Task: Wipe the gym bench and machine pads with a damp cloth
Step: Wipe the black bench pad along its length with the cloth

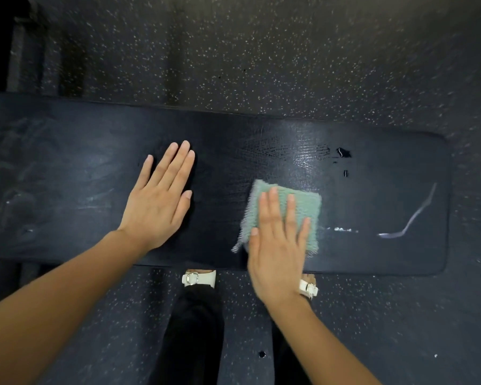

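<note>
A long black padded gym bench [67,168] runs across the view from left to right. A folded green cloth [303,207] lies on its right half. My right hand [278,245] presses flat on the cloth with straight fingers, covering its lower left part. My left hand [161,198] rests flat on the bench's middle, fingers straight, holding nothing. Wet shiny streaks [311,157] and a whitish smear [417,215] show on the pad to the right of and beyond the cloth.
A dark speckled rubber floor [261,56] surrounds the bench. My legs in black trousers and white buckled sandals [199,277] stand against the bench's near edge. A dark frame part [14,51] sits at the far left.
</note>
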`<state>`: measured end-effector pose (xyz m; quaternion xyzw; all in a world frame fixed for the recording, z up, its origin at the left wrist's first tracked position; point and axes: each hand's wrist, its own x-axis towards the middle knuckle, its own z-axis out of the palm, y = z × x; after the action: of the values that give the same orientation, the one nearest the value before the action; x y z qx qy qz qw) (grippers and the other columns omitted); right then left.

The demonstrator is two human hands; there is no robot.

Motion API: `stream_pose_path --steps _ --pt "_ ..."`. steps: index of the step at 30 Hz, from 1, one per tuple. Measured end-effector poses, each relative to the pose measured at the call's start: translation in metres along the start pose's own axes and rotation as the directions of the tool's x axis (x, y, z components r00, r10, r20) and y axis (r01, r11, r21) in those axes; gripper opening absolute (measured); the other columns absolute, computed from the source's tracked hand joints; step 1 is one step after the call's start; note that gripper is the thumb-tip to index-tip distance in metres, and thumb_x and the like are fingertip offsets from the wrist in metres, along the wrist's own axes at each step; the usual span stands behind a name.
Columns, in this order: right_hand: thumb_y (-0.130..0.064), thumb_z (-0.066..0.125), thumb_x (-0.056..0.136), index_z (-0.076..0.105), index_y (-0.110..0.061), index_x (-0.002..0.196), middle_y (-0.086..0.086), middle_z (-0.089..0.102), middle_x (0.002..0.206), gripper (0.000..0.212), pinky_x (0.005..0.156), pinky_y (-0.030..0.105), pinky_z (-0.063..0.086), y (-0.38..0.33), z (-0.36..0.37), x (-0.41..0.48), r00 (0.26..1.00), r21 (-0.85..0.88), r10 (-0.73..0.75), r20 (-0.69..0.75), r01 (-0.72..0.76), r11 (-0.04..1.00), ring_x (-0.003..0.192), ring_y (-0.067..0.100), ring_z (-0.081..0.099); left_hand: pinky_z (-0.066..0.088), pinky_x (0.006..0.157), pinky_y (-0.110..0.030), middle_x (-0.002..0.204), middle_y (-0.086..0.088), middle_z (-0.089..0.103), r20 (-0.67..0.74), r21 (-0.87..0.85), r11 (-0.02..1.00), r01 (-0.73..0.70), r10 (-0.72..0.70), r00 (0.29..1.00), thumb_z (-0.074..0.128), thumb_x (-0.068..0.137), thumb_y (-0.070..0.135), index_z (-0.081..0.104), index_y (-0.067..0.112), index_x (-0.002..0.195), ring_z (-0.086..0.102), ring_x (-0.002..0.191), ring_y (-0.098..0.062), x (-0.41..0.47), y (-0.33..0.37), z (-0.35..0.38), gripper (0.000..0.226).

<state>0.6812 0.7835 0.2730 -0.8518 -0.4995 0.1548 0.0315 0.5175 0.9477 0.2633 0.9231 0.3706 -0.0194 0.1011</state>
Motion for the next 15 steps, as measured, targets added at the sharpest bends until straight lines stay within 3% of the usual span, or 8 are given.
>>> stream_pose_path --steps 3,6,15 --pt "-0.032 0.025 0.100 0.016 -0.022 0.157 -0.005 0.011 0.165 0.058 0.121 0.055 0.009 -0.016 0.001 0.009 0.980 -0.024 -0.197 0.042 0.198 0.980 0.152 0.025 0.009 0.002 0.123 -0.040 0.166 -0.007 0.012 0.001 -0.016 1.000 -0.018 0.018 1.000 0.022 0.103 0.030 0.017 0.007 0.157 0.008 0.153 -0.021 0.004 0.007 0.000 0.059" --pt "-0.032 0.026 0.102 0.019 -0.021 0.157 -0.005 0.014 0.165 0.056 0.120 0.047 0.010 -0.001 -0.004 0.015 0.956 -0.031 -0.286 0.062 0.288 0.957 0.152 0.020 0.012 0.004 0.124 -0.041 0.166 -0.006 0.011 0.009 -0.021 0.999 -0.046 0.046 0.999 0.022 0.103 0.031 0.016 0.009 0.157 0.007 0.153 -0.020 0.011 0.020 0.002 0.059" --pt "-0.030 0.020 0.103 0.016 -0.022 0.158 -0.006 0.011 0.165 0.056 0.121 0.045 0.008 0.113 -0.029 0.019 0.986 -0.088 -0.158 0.047 0.162 0.983 0.152 0.018 0.008 0.001 0.124 -0.041 0.166 -0.006 0.009 0.013 0.003 0.998 -0.060 0.059 0.998 0.021 0.103 0.032 0.014 0.008 0.158 0.005 0.154 -0.021 0.031 0.057 0.005 0.060"
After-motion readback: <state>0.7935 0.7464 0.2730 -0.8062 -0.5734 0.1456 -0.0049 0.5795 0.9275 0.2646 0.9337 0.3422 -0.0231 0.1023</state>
